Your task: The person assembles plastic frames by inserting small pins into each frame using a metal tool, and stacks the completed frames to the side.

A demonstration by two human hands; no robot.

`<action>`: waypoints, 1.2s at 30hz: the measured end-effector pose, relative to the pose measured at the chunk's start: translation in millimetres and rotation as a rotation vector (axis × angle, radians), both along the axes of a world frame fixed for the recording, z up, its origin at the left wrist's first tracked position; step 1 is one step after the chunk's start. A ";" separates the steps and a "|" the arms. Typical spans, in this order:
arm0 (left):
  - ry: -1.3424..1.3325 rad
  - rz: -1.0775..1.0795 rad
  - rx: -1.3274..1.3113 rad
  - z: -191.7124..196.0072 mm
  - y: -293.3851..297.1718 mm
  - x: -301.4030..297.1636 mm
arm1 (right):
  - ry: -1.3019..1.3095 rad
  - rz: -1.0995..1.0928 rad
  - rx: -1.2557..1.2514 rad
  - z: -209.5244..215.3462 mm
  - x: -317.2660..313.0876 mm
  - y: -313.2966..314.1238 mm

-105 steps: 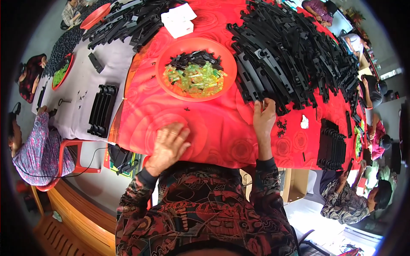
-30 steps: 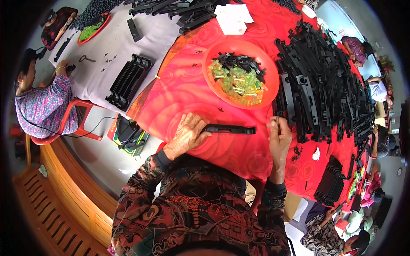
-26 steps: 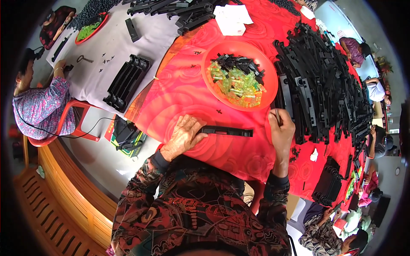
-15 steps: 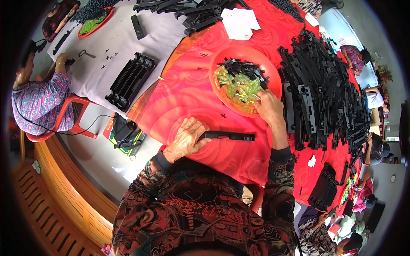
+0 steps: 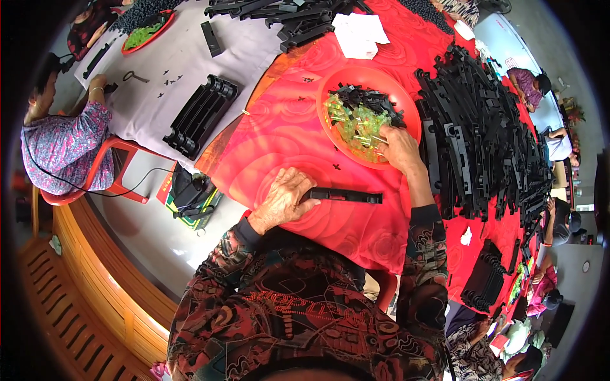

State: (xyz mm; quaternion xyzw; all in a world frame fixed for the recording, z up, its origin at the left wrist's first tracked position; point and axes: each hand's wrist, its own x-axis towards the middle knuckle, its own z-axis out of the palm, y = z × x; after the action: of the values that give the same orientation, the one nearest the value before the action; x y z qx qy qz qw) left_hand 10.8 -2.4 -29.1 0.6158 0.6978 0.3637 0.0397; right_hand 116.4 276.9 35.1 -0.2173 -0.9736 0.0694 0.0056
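Near the table's front edge, my left hand [image 5: 286,200] is closed on the left end of a long black plastic part [image 5: 348,195], which lies level on the red cloth. My right hand [image 5: 400,149] reaches into a round red tray [image 5: 414,108]. Its fingertips are bent down into a heap of small yellow-green clear pieces [image 5: 359,130]; whether they pinch one is hidden. Behind those, the same tray holds a pile of small black pieces [image 5: 368,100].
A large pile of long black parts [image 5: 473,133] fills the table's right. White tissue [image 5: 359,35] lies at the back. Across the wooden edge, a stack of black parts [image 5: 202,115] sits on the pale cloth [image 5: 136,105]. A co-worker [image 5: 67,146] sits at left.
My right hand has shifted slightly within the tray and its fingers have dipped toward the yellow-green pieces. My left hand still holds the black part. The whole view has moved a little.
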 end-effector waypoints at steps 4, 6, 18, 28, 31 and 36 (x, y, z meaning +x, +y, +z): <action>0.011 0.000 -0.042 3.3 -2.5 1.9 | 0.033 -0.018 -0.091 1.4 0.5 0.4; -0.001 -0.004 -0.042 6.5 -3.3 2.9 | 0.039 -0.006 -0.140 -2.3 0.4 1.6; -0.013 0.220 0.219 14.3 -8.1 6.9 | 0.250 0.000 -0.172 29.5 22.4 -17.4; -0.377 -0.197 0.158 43.4 -9.0 51.2 | 0.491 0.146 -0.764 14.4 95.2 -138.7; -0.568 -0.227 0.067 37.3 -14.7 62.8 | 0.554 0.029 -0.880 -2.0 108.3 -157.2; -0.633 -0.219 0.073 26.6 -14.9 67.0 | 0.571 -0.284 -1.087 -34.7 120.8 -173.2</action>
State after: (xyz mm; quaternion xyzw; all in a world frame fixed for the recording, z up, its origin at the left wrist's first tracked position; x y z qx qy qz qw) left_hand 77.9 -17.3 -2.5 0.5447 0.5670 0.5551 0.2714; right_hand 237.1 103.7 0.5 -0.2891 -0.7210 0.6082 0.1631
